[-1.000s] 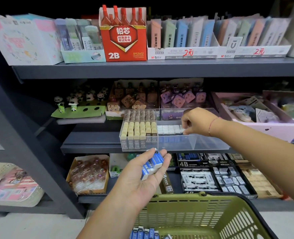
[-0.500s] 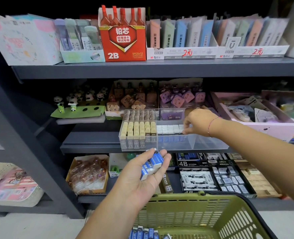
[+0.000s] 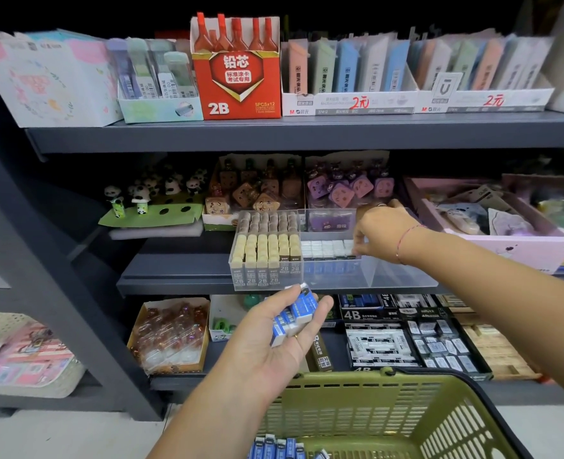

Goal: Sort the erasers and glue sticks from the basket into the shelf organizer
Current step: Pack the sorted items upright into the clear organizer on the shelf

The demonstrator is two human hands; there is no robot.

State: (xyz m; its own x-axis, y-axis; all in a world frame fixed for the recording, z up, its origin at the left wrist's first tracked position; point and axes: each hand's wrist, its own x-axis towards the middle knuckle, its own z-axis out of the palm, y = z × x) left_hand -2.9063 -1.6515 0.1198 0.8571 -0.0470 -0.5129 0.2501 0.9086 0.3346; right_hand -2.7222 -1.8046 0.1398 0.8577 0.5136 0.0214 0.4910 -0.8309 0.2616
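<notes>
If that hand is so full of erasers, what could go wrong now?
Maybe. The left hand holds a loose stack of erasers with only the thumb on top; one could slip out and miss the basket below. The right hand touches the end of the eraser row in the clear organizer; a hard push might knock the row crooked or slide the organizer, which sits near the shelf's front edge.

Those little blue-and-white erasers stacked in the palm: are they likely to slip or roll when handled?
Probably light: several erasers rest together in the left hand with only a loose hold. They are unlikely to roll, since they look like flat-sided blocks. They might slide off one another, though, because the stack sits unevenly and the printed sleeves look smooth.
</notes>
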